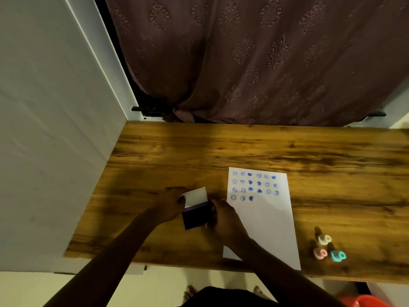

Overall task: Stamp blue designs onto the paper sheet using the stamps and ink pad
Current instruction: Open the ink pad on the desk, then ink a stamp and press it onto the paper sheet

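The picture was dim and a little blurry, so small things were hard to see. The ink pad [197, 214] sat on the table [243, 147], just left of the paper [265, 218]. Its white lid [195, 196] stood tilted up and open at the back. The dark pad inside could be seen, but the right side of the case was hidden behind the right hand [223, 218]. The left hand [171, 204] had its grip on the left edge of the lid, fingers closed around it. The right hand's grip was closed on the right side of the ink pad. The right arm covered the near left corner of the paper.

The paper lay flat, and its near edge reached the near edge of the table. Blue marks [254, 186] filled the top part in rows, some round faces and some hearts. The lower part of the paper was still white.

Three stamps [327, 249] stood close together near the right front of the table, well apart from the hands. One was white, one pink, one teal. Their tops were too blurry to make out.

The table's left edge was close to a white wall [44, 129]. A curtain [243, 52] hung behind the far edge. The far half of the table was bare wood. A red thing [365, 301] was cut off at the bottom right.
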Demonstrator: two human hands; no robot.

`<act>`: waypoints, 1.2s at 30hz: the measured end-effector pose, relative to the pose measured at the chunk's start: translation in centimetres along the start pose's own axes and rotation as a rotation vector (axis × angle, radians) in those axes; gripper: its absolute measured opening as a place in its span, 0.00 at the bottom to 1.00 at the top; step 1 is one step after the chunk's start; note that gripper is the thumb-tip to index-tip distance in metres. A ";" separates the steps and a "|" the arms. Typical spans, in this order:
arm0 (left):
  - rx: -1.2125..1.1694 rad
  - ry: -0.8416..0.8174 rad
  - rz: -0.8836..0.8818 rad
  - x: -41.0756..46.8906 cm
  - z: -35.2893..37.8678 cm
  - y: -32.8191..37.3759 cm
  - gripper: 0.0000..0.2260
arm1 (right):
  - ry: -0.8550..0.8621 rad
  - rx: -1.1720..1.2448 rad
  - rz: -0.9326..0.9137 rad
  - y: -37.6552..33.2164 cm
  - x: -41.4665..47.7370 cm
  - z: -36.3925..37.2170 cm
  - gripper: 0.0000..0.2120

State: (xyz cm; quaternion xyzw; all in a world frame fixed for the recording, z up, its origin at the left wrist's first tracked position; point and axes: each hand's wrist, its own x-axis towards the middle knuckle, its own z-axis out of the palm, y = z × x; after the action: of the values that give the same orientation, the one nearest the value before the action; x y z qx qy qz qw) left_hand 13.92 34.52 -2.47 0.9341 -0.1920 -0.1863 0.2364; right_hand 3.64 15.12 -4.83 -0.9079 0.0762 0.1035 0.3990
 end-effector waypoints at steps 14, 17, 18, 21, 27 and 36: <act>0.147 0.054 -0.026 1.0 0.8 -0.7 0.14 | 0.019 0.106 -0.014 -0.1 -0.7 0.0 0.20; 0.110 0.085 0.013 0.9 0.9 -0.7 0.11 | 0.047 0.081 -0.037 -0.1 -1.0 -0.3 0.20; 0.109 0.102 0.027 0.9 0.9 -0.7 0.10 | 0.048 0.076 -0.054 -0.1 -1.0 -0.5 0.22; 0.096 0.154 0.047 0.6 1.0 0.1 0.12 | 0.047 0.103 -0.074 -0.2 -1.3 -1.6 0.26; -0.018 0.191 0.110 -0.6 1.5 5.5 0.13 | 0.164 0.142 -0.088 1.1 -2.9 -5.2 0.17; -0.084 0.147 0.217 -0.4 6.5 14.8 0.16 | 0.382 0.065 0.028 5.8 -7.6 -12.1 0.18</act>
State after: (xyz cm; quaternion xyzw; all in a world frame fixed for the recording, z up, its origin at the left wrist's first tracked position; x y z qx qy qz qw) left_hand 6.72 20.23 -0.06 0.9083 -0.2659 -0.0987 0.3076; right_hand -3.49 2.73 0.94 -0.8966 0.1663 -0.0677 0.4048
